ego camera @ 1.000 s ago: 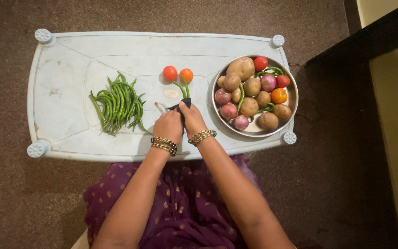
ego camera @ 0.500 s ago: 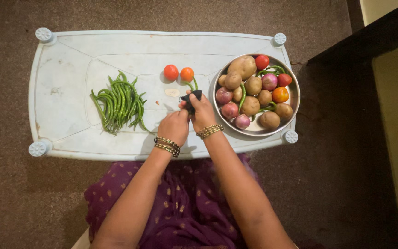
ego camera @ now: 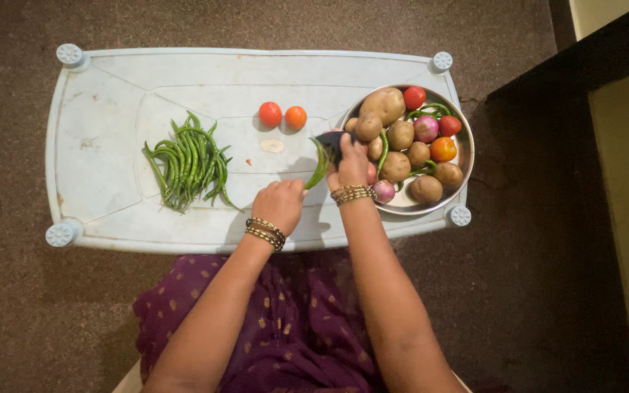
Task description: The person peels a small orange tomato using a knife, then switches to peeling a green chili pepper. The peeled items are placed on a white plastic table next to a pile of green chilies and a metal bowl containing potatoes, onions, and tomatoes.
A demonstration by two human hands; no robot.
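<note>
My right hand (ego camera: 351, 166) is at the left rim of the steel bowl (ego camera: 464, 164), closed on a small dark object (ego camera: 331, 140) together with a green chilli (ego camera: 319, 166) that curves down from it. My left hand (ego camera: 279, 204) rests as a closed fist on the pale plastic table (ego camera: 103, 175), just left of the chilli's lower tip; whether it touches the chilli is unclear. The bowl holds potatoes (ego camera: 382, 104), pinkish onions (ego camera: 424, 129), tomatoes (ego camera: 414, 97) and a few green chillies.
A heap of green chillies (ego camera: 187, 161) lies on the left half of the table. Two small tomatoes (ego camera: 282, 115) sit near the middle, with a pale scrap (ego camera: 272, 146) below them. Brown floor surrounds the table; a dark ledge stands to the right.
My right hand has moved right and slightly up, carrying the dark object and chilli from beside the two tomatoes to the bowl's rim. My left hand shifted slightly right and stayed closed.
</note>
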